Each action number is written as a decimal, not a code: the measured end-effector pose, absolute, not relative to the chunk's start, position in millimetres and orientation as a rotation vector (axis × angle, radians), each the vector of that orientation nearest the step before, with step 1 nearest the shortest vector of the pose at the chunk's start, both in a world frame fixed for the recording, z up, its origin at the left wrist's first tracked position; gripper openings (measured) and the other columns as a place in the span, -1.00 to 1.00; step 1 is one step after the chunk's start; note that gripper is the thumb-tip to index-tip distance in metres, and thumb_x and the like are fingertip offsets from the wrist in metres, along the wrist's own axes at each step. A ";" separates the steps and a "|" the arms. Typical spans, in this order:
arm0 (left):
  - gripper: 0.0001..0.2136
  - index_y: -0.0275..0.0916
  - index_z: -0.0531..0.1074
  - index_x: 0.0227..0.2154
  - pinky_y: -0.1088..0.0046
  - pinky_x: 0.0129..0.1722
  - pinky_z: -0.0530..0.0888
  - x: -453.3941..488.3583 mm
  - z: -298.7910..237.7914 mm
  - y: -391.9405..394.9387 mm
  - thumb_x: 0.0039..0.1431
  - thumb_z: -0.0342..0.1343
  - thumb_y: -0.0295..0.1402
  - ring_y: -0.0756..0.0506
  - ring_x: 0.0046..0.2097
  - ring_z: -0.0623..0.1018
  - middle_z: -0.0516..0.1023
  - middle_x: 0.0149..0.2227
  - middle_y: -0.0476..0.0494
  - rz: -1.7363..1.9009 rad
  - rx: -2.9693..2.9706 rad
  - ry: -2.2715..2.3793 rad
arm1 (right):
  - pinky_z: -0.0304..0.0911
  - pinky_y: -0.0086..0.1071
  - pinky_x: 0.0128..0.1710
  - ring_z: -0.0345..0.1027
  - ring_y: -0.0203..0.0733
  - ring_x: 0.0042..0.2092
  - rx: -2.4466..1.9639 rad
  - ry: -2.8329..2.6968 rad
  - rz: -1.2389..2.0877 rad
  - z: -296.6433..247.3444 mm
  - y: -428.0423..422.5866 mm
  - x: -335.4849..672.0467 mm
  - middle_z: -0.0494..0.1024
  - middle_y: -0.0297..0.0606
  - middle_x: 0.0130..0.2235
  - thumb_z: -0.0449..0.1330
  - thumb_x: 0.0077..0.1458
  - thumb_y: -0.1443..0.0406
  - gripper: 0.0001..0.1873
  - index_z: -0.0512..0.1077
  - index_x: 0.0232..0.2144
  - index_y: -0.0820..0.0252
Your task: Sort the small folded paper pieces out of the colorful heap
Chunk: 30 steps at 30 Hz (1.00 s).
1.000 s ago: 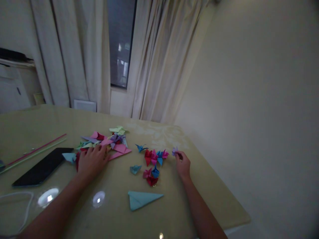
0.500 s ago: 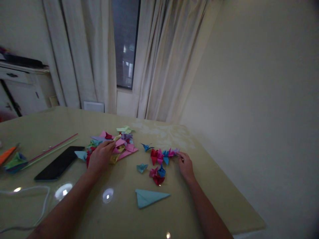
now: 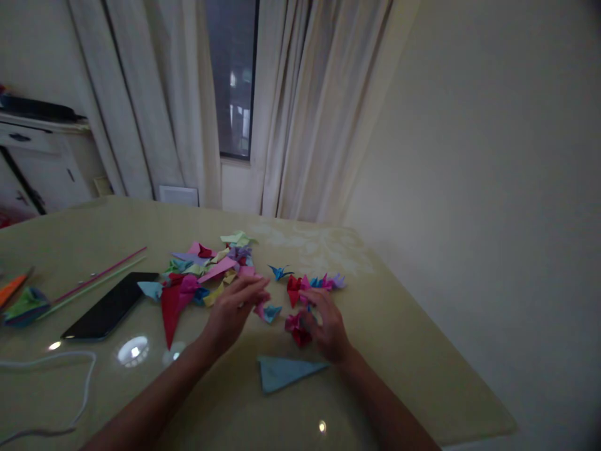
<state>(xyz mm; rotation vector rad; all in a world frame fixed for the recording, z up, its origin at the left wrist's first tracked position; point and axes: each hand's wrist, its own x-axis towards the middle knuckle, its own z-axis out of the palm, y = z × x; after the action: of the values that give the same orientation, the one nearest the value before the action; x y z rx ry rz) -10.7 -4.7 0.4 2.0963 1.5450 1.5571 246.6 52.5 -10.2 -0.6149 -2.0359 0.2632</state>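
Observation:
My left hand [image 3: 237,308] is closed on a pink paper crane [image 3: 260,309], mostly hidden by the fingers. It is just left of a small teal paper crane [image 3: 271,313]. My right hand [image 3: 328,322] is curved with thumb and fingers apart, over a pink and red group of folded paper cranes [image 3: 299,330], partly hiding them. Behind it runs a row of red, pink, blue and lilac cranes [image 3: 333,282]. A blue crane [image 3: 280,272] sits apart at the row's left end. Nearer me lies a light blue folded paper triangle [image 3: 286,374].
A heap of colourful folded paper [image 3: 206,263] spreads left of centre. Further left lie a black phone [image 3: 110,307], pink and green sticks [image 3: 101,275], an orange pointed object [image 3: 13,289] and a white cable [image 3: 87,388]. A wall [image 3: 469,188] borders the table's right side.
My left hand has come right from the heap with a pink piece, uncovering red and magenta paper there. My right hand has moved left and nearer, off the row's lilac end.

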 end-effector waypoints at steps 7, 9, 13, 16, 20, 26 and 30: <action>-0.67 -0.07 0.47 0.21 0.36 -0.07 0.62 45.7 -12.8 -13.1 0.46 0.05 -0.25 -0.10 -0.07 0.63 0.57 0.03 -0.23 1.427 2.122 1.218 | 0.47 -0.30 -0.18 0.55 -0.11 -0.22 -0.536 -2.090 0.540 -23.6 40.1 238.3 0.65 -0.18 -0.24 0.17 0.41 0.17 -0.79 0.54 -0.09 0.11; -0.65 -0.09 0.42 0.23 0.36 -0.08 0.61 41.2 -10.9 -13.6 0.47 0.04 -0.23 -0.08 -0.13 0.63 0.58 0.02 -0.20 1.443 2.061 1.257 | 0.46 -0.33 -0.18 0.56 -0.14 -0.22 -0.567 -2.031 0.610 -23.7 41.5 240.1 0.66 -0.20 -0.23 0.21 0.38 0.20 -0.84 0.55 -0.10 0.12; -0.66 -0.14 0.44 0.18 0.22 0.04 0.56 17.2 -12.3 -8.2 0.48 -0.01 -0.19 -0.15 -0.05 0.62 0.58 0.07 -0.24 1.418 2.046 1.521 | 0.44 -0.36 -0.19 0.55 -0.18 -0.24 -0.657 -1.901 0.669 -20.8 47.8 244.7 0.65 -0.23 -0.22 0.25 0.34 0.24 -0.88 0.54 -0.12 0.11; -0.61 -0.14 0.48 0.16 0.04 0.19 0.48 1.3 -22.2 -1.7 0.40 0.09 -0.10 -0.30 0.15 0.55 0.57 0.14 -0.29 1.206 2.149 1.665 | 0.43 -0.36 -0.24 0.53 -0.18 -0.28 -0.727 -1.787 0.691 -20.0 56.2 250.2 0.62 -0.25 -0.28 0.27 0.30 0.22 -0.88 0.51 -0.18 0.13; -0.56 -0.15 0.44 0.22 0.17 0.08 0.55 2.7 -35.0 0.0 0.38 0.10 -0.09 -0.24 0.06 0.61 0.61 0.05 -0.27 0.974 2.112 1.510 | 0.42 -0.37 -0.29 0.52 -0.17 -0.31 -0.784 -1.616 0.797 -20.4 69.2 258.4 0.59 -0.26 -0.32 0.31 0.22 0.17 -0.82 0.46 -0.24 0.14; -0.58 -0.12 0.41 0.23 0.33 -0.09 0.58 13.5 -31.4 -1.5 0.41 0.05 -0.11 -0.13 -0.12 0.64 0.62 0.08 -0.22 0.929 2.061 1.322 | 0.39 -0.37 -0.31 0.48 -0.18 -0.33 -0.810 -1.466 0.772 -18.3 83.3 269.7 0.55 -0.29 -0.35 0.32 0.16 0.16 -0.79 0.42 -0.29 0.15; -0.63 -0.19 0.51 0.09 0.25 -0.09 0.55 -18.7 -21.7 8.6 0.43 -0.04 -0.16 -0.18 -0.15 0.62 0.64 0.01 -0.28 1.108 2.162 1.725 | 0.34 -0.39 -0.35 0.41 -0.21 -0.36 -0.905 -1.423 0.599 -17.6 93.5 283.3 0.52 -0.31 -0.38 0.31 0.14 0.17 -0.80 0.44 -0.30 0.17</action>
<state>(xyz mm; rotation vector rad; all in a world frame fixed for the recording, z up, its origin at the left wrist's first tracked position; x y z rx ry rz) -18.7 8.6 -21.7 2.1622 1.7253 1.1079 283.3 93.5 -17.6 -0.9051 -1.4230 0.5992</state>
